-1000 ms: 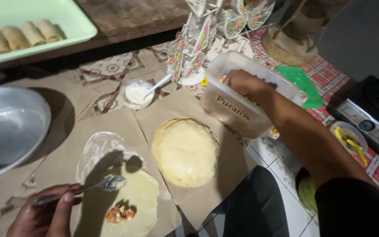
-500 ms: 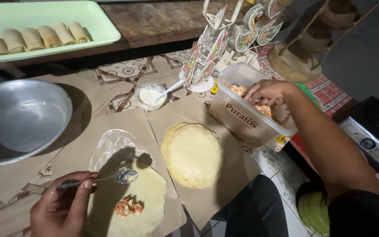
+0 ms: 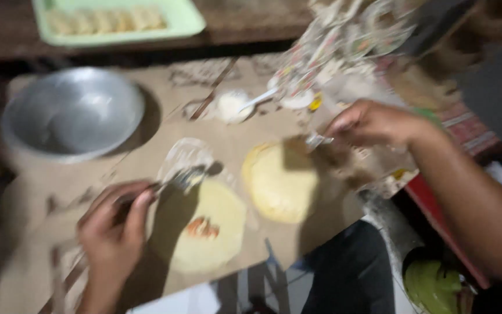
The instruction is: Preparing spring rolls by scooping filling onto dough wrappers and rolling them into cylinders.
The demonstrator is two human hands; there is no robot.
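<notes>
Two hands: we see both at work over the brown paper (image 3: 146, 174) on the table, and the picture is blurry.
Left hand: our left hand (image 3: 114, 224) sits at 8 o'clock. Its fingers are closed around the handle of a spoon (image 3: 172, 180).
Spoon: its bowl hovers just above the top edge of the flat wrapper (image 3: 210, 229).
Flat wrapper: it lies at 6 o'clock, pale and round, with a small orange bit of filling (image 3: 203, 228) on it.
Right hand: our right hand (image 3: 373, 125) is at 2 o'clock. It pinches something small and shiny, maybe a fork; we cannot tell for sure.
Stack of wrappers: the stack (image 3: 280, 180) lies just under and left of the right hand.
Other things: a metal bowl (image 3: 71, 113) at 10 o'clock, a small white cup (image 3: 232, 106) at 12, a green tray (image 3: 120, 23) of rolls far up.
What could go wrong: the spoon could drip or tear the thin wrapper if we press hard. Our right arm could bump the stack.
</notes>
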